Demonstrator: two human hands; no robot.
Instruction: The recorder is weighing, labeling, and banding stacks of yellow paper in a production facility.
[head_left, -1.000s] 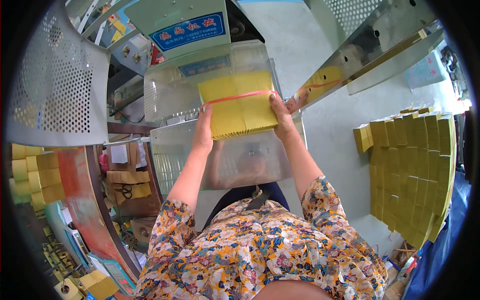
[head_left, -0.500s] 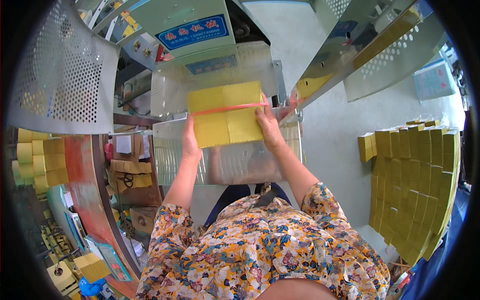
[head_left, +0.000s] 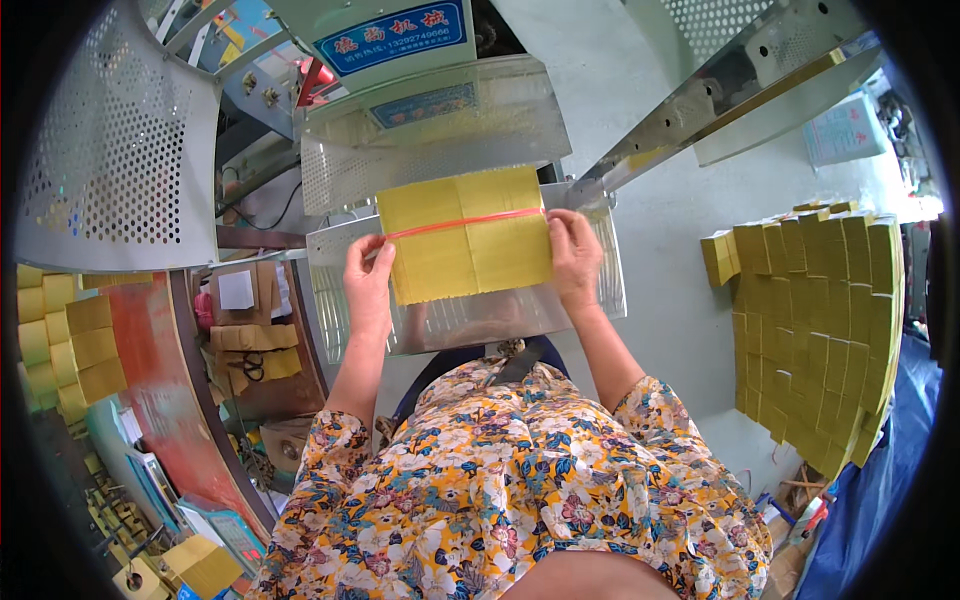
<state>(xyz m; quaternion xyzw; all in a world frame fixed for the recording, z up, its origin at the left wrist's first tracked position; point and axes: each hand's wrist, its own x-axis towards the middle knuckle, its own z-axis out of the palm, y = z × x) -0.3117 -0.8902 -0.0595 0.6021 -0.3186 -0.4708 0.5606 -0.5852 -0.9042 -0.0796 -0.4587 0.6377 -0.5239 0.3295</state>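
A thick bundle of yellow paper (head_left: 470,265) lies on a shiny metal tray (head_left: 330,290) in front of me, its long side running left to right. Around its middle runs a narrow red band (head_left: 465,221), stretched flat across the top sheet. My left hand (head_left: 369,282) is at the bundle's left edge, thumb and fingers pinching at the band there. At the opposite edge, my right hand (head_left: 576,262) has its fingers curled in the same way at the band's other end. The underside of the bundle is hidden.
Behind the tray stands a machine with a blue sign plate (head_left: 392,38) and a clear guard (head_left: 530,110). A perforated metal cover (head_left: 120,150) is at left, a slanting metal bar (head_left: 690,110) at right. Stacked yellow paper bundles (head_left: 815,320) stand on the floor to the right.
My hands have gone from holding the bundle's sides to pinching at the two ends of the band. The bundle sits slightly further right in view.
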